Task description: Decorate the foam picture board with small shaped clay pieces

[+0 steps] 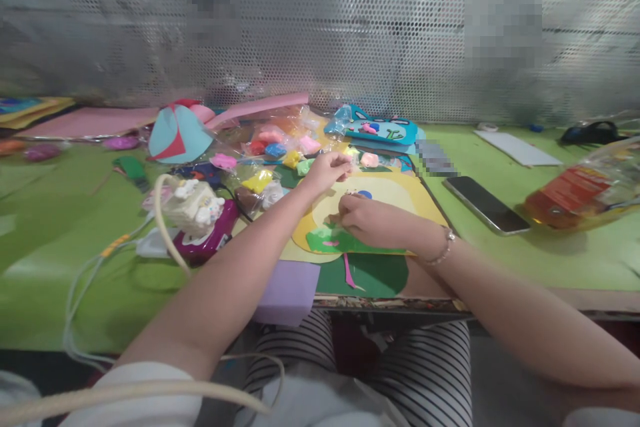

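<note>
My left hand [329,172] hovers over the upper edge of a yellow card [427,203]; its fingers are curled together, and whatever they may hold is hidden. Lower down, my right hand [367,219] is at the card's middle with thumb and fingers pinched; I cannot make out anything between them. Along the card's lower edge runs a green grass-like shape [320,240] with a small pink patch on it. A round blue piece [365,194] lies just above my right fingers. Several bagged lumps of coloured clay, including a yellow one [258,180], lie beyond my left forearm.
A phone [486,204] and a tilted bottle [570,190] lie to the right. Left are a purple box [207,240] with cables and a blue-red paper shape [180,133]. A blue decorated card [385,128] lies behind, before a perforated metal panel [320,33].
</note>
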Motion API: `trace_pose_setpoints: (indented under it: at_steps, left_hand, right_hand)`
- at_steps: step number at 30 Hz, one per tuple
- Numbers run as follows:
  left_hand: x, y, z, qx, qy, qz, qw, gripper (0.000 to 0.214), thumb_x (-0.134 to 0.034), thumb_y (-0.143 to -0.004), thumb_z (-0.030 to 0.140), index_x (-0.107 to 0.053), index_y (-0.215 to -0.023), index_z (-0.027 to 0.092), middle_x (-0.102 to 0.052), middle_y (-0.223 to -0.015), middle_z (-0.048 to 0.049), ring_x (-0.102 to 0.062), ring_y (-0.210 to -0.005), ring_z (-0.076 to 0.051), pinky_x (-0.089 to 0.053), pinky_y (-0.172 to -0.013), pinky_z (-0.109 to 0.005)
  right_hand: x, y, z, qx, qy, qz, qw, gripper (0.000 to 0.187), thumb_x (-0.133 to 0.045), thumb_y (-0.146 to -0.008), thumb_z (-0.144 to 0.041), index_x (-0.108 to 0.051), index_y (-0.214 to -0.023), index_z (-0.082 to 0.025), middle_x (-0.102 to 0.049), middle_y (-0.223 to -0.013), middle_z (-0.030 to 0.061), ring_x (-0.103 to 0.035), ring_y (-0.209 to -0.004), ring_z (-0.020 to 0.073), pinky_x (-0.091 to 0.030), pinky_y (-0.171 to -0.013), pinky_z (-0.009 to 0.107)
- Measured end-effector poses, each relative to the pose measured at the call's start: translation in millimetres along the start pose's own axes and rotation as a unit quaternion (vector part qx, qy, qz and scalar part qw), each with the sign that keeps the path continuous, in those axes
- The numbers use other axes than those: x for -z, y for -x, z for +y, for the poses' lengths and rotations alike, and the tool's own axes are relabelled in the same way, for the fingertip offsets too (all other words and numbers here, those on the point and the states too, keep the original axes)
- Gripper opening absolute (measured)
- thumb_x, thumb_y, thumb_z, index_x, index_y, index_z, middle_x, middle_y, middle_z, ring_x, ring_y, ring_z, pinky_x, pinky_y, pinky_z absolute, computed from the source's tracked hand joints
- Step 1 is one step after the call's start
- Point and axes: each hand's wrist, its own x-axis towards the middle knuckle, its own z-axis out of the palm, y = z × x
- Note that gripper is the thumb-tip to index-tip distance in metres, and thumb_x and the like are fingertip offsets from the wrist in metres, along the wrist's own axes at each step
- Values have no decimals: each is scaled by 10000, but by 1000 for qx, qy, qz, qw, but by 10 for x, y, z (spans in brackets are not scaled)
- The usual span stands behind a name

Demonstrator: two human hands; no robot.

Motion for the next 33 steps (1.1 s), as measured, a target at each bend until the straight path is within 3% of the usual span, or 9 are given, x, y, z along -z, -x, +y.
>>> trace_pose_setpoints:
  at_steps: [6, 12, 16, 24, 29, 33]
  left_hand:
    - [14, -3, -4, -6, -4, -3, 1000, 31, -613, -770, 120, -585, -766, 131, -619, -670, 12, -536, -538, -45, -473, -614, -227]
    - [11, -6, -10, -7, -8, -4, 1000, 27, -607, -774, 122, -584, -766, 134, -618, -657, 13, -532, -530, -45, -467, -600, -220]
    - [6, 0, -3, -2, 3, -4, 1000, 48, -630, -761, 131, -583, -761, 134, -623, -673, 12, -544, -558, -48, -476, -623, -224]
    - [10, -16, -18, 0, -9, -9, 1000, 34, -621, -775, 133, -588, -784, 137, -628, -675, 9, -537, -548, -47, -475, -632, -232]
    - [14, -9, -17, -4, -4, -8, 1000, 47, -628, -773, 139, -582, -762, 139, -615, -674, 8, -542, -550, -55, -474, -640, -252]
    - [4, 1, 1, 2, -1, -7, 1000, 40, -602, -787, 125, -578, -758, 138, -617, -684, 5, -551, -574, -60, -485, -671, -267]
  right_hand:
    - [2, 6, 22, -1, 12, -2, 1000, 325, -368, -935, -129, -655, -784, -112, -566, -870, 113, -450, -676, 148, -411, -724, 310]
    - [2, -4, -5, -7, 11, 3, 1000, 267, -404, -887, -76, -666, -874, -126, -558, -879, 109, -453, -670, 152, -412, -713, 310]
    - [-13, -9, 0, -7, 14, 9, 1000, 303, -376, -929, -133, -669, -854, -120, -547, -867, 106, -451, -669, 151, -412, -706, 306]
    - [-58, 0, 9, -14, 4, 11, 1000, 308, -384, -886, -82, -669, -991, -133, -532, -903, 103, -448, -663, 153, -419, -704, 309]
    - [-34, 29, 23, 1, -13, 22, 1000, 357, -376, -907, -108, -639, -1142, -164, -573, -946, 103, -516, -724, 171, -431, -724, 323]
    - [9, 35, -13, -7, -38, 3, 999, 336, -400, -874, -58, -687, -1032, -132, -584, -973, 117, -556, -764, 172, -439, -779, 336]
